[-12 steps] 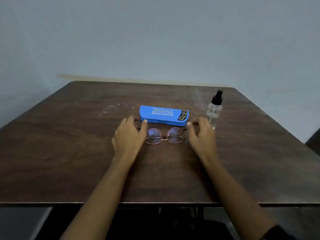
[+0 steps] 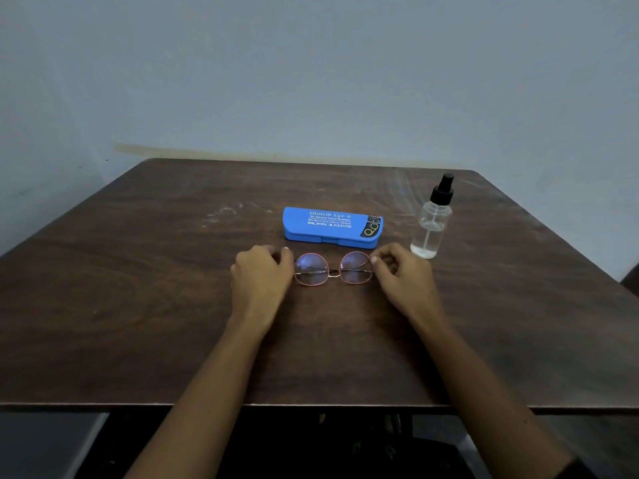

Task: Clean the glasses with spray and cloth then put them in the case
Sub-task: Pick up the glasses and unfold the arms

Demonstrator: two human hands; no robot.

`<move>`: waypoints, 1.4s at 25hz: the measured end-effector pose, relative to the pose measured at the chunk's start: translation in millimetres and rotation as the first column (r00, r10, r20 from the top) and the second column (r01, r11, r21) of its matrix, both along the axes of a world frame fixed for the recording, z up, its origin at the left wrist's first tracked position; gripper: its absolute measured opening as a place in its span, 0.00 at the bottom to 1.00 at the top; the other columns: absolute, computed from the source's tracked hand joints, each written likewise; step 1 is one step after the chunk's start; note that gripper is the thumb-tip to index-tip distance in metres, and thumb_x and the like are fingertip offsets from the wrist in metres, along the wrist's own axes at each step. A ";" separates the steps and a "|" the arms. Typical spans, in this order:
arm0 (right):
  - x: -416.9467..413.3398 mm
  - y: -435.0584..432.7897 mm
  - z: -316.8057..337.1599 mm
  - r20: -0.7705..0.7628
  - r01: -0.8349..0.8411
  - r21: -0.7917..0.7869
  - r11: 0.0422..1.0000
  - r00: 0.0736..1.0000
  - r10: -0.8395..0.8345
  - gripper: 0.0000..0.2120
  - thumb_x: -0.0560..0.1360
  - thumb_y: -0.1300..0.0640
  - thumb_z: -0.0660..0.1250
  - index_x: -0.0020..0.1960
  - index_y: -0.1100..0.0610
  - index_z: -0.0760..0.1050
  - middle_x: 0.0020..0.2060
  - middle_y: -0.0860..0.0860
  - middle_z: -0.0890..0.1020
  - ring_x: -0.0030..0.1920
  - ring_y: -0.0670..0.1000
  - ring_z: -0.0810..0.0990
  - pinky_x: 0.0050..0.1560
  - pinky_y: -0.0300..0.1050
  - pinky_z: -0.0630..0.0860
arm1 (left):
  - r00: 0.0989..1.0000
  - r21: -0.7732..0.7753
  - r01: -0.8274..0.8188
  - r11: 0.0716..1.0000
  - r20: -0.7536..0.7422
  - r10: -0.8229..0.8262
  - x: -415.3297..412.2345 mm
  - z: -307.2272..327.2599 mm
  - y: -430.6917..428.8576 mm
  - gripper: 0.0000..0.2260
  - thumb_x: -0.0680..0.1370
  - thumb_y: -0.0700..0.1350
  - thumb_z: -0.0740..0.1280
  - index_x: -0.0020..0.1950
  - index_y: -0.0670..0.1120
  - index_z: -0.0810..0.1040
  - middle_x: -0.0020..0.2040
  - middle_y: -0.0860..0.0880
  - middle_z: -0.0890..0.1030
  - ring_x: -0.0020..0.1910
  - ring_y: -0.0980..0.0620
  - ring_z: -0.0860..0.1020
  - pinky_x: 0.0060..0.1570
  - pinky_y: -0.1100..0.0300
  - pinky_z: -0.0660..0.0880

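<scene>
We judged the task barely begun: nothing looked sprayed or wiped, and we saw no cloth. The glasses (image 2: 333, 269) sat folded between our 2 hands, low at the table (image 2: 138, 288). The blue case (image 2: 332, 227) lay closed just beyond our fingertips, and the spray bottle (image 2: 430, 223) stood beyond our right hand (image 2: 404, 274). Both forearms reached forward. Our left hand (image 2: 259, 274) pinched the frame's left end and our right hand pinched its right end, fingers curled.

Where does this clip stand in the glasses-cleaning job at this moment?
Nothing looks done yet. In hand: left hand and right hand pinch the ends of the glasses at the table. Left: spraying, as the spray bottle stands untouched; wiping, though no cloth is in view; and casing, since the blue case is closed.
</scene>
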State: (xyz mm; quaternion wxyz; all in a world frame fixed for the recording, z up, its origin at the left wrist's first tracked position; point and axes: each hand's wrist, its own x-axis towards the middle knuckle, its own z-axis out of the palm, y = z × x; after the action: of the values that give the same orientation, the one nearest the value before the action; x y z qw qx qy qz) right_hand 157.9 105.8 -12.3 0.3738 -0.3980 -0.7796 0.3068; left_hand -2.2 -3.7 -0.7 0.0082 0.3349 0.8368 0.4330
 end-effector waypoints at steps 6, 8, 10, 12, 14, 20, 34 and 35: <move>1.8 -0.2 1.7 0.009 -0.020 0.007 1.000 1.000 0.020 0.05 0.72 0.61 0.66 0.41 0.52 0.77 0.38 0.49 0.80 0.36 0.47 0.75 0.42 0.48 0.76 | 0.999 0.078 0.026 0.997 0.025 -0.028 1.3 -1.8 1.6 0.14 0.76 0.49 0.60 0.38 0.43 0.80 0.33 0.43 0.83 0.36 0.44 0.81 0.47 0.51 0.78; 2.5 -0.6 1.6 -0.020 -0.018 0.048 0.999 1.000 0.019 0.05 0.72 0.62 0.67 0.42 0.53 0.77 0.38 0.50 0.80 0.35 0.45 0.75 0.39 0.42 0.75 | 0.991 0.157 0.041 0.987 0.120 -0.061 0.7 -2.8 3.1 0.13 0.76 0.49 0.61 0.35 0.46 0.79 0.30 0.45 0.82 0.33 0.47 0.82 0.48 0.51 0.79; 2.7 -1.5 2.7 -0.072 -0.022 0.112 0.994 0.997 0.030 0.05 0.72 0.64 0.67 0.43 0.56 0.78 0.38 0.50 0.78 0.33 0.42 0.74 0.36 0.28 0.70 | 0.958 0.244 0.032 0.969 0.269 -0.100 0.6 -2.9 4.5 0.13 0.76 0.49 0.62 0.33 0.49 0.76 0.29 0.47 0.81 0.31 0.49 0.82 0.49 0.51 0.79; 2.4 -2.2 3.1 -0.134 -0.036 0.145 0.989 0.989 0.056 0.05 0.71 0.67 0.67 0.43 0.59 0.79 0.40 0.51 0.77 0.33 0.39 0.75 0.36 0.23 0.68 | 0.914 0.298 0.013 0.955 0.383 -0.132 -1.3 -3.6 6.5 0.11 0.76 0.48 0.63 0.34 0.49 0.77 0.31 0.47 0.82 0.32 0.50 0.82 0.51 0.50 0.78; 1.8 -2.5 3.4 -0.189 -0.058 0.130 0.990 0.979 0.082 0.06 0.71 0.69 0.67 0.42 0.60 0.79 0.42 0.52 0.76 0.35 0.35 0.76 0.37 0.22 0.69 | 0.865 0.332 0.001 0.943 0.474 -0.168 -3.2 -3.6 7.5 0.10 0.75 0.46 0.65 0.35 0.47 0.78 0.34 0.47 0.81 0.32 0.54 0.81 0.51 0.53 0.79; 0.5 -1.3 1.0 -0.291 -0.122 0.083 0.989 0.946 0.141 0.21 0.71 0.75 0.61 0.38 0.48 0.68 0.43 0.56 0.76 0.40 0.52 0.78 0.44 0.38 0.76 | 0.702 0.468 0.031 0.883 0.619 -0.352 -4.0 -4.6 5.9 0.09 0.75 0.35 0.64 0.53 0.33 0.77 0.46 0.42 0.78 0.41 0.54 0.78 0.43 0.69 0.77; 8.9 3.5 4.3 -0.425 -0.298 -0.218 0.929 0.886 0.184 0.09 0.74 0.69 0.63 0.51 0.65 0.79 0.43 0.54 0.80 0.41 0.45 0.78 0.42 0.27 0.75 | 0.806 0.413 0.103 0.905 0.498 -0.319 -3.6 -2.7 2.5 0.04 0.72 0.34 0.68 0.44 0.41 0.80 0.37 0.46 0.80 0.37 0.54 0.77 0.37 0.70 0.76; 9.7 2.7 5.0 -0.412 -0.306 -0.229 0.924 0.891 0.193 0.08 0.74 0.68 0.64 0.51 0.66 0.79 0.42 0.52 0.81 0.40 0.45 0.78 0.41 0.27 0.74 | 0.821 0.409 0.102 0.907 0.481 -0.309 -3.5 -2.4 2.2 0.04 0.72 0.35 0.68 0.43 0.42 0.80 0.38 0.46 0.80 0.37 0.54 0.78 0.39 0.68 0.76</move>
State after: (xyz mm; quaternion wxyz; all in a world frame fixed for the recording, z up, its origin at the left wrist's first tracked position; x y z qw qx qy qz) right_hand 167.6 108.5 -7.4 0.4134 -0.2762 -0.6838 0.5341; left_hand -5.6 -1.5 -3.1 0.2262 0.2860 0.6636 0.6532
